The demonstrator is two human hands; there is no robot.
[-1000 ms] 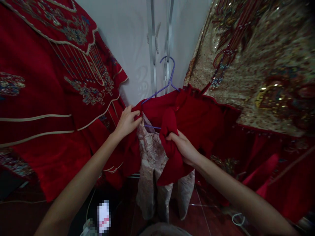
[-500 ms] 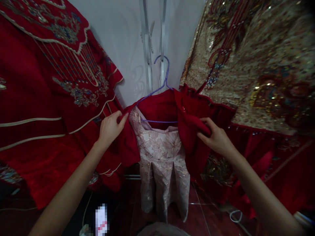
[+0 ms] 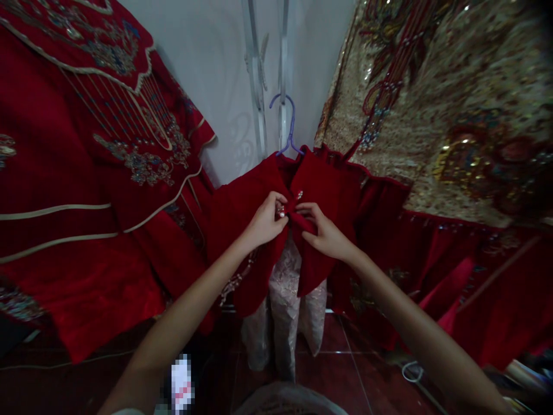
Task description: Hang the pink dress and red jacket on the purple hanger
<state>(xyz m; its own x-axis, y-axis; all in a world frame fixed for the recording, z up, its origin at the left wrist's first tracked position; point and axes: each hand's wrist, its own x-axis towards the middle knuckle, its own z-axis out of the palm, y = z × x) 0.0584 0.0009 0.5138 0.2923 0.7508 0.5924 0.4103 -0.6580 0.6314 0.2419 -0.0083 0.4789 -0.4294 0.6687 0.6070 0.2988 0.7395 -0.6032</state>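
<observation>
A small red jacket (image 3: 242,213) hangs on a purple wire hanger (image 3: 286,124) over a pale pink brocade dress (image 3: 285,300). My left hand (image 3: 265,222) pinches the jacket's left front edge at the chest. My right hand (image 3: 322,230) pinches the right front edge. The two edges meet between my fingertips, where a small shiny clasp or button shows. Both hands are closed on the red cloth. The dress is mostly covered by the jacket; only its skirt shows below.
A large red embroidered robe (image 3: 86,173) hangs at the left. A gold sequinned garment (image 3: 453,104) with red hem hangs at the right. Behind stand a white wall and metal rack poles (image 3: 259,86). The floor is dark red tile; a white cable (image 3: 410,372) lies at lower right.
My hands held the jacket's fronts wide apart, baring the pink dress. They have come together at the middle, closing the jacket over the dress.
</observation>
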